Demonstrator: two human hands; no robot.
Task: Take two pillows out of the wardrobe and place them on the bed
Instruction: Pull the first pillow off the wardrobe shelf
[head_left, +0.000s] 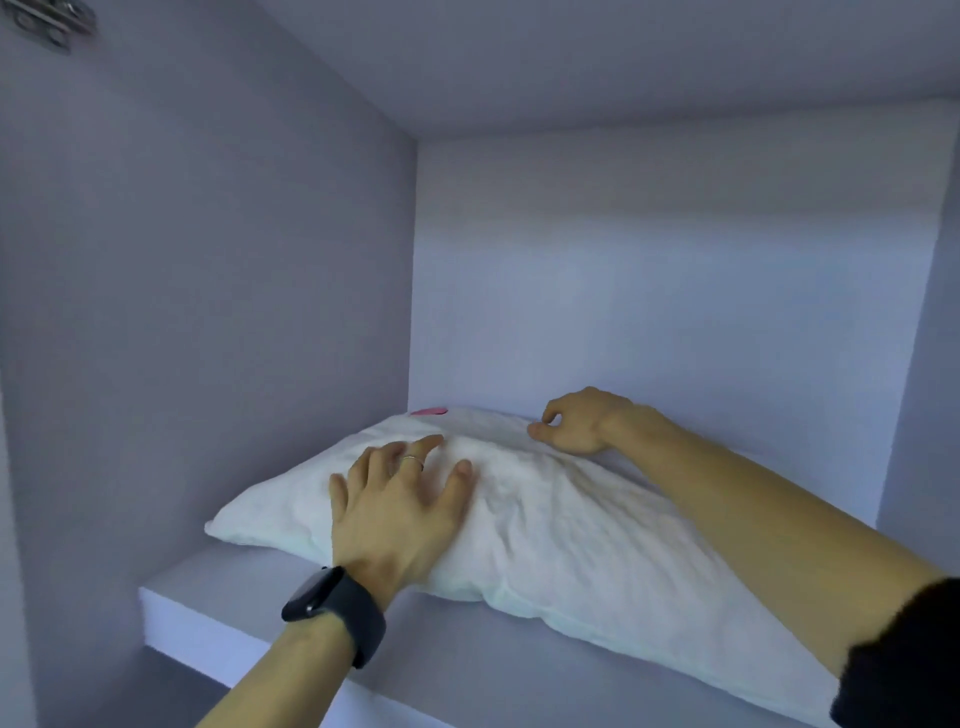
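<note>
Head view: left hand (400, 499) flat on pillow (561, 525), right hand (576, 421) behind.

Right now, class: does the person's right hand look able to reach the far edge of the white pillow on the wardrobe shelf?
Probably yes. The right hand already sits at the far edge of the white crinkled pillow, fingers curled, and nothing on the pale wardrobe shelf blocks it.

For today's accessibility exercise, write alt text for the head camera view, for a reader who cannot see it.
Two bare hands reach into a pale wardrobe compartment for a white pillow lying on its shelf. The left hand, with a ring and a dark wristwatch, lies spread on top; the right hand curls at the far edge. Something pink shows behind the pillow.
</note>
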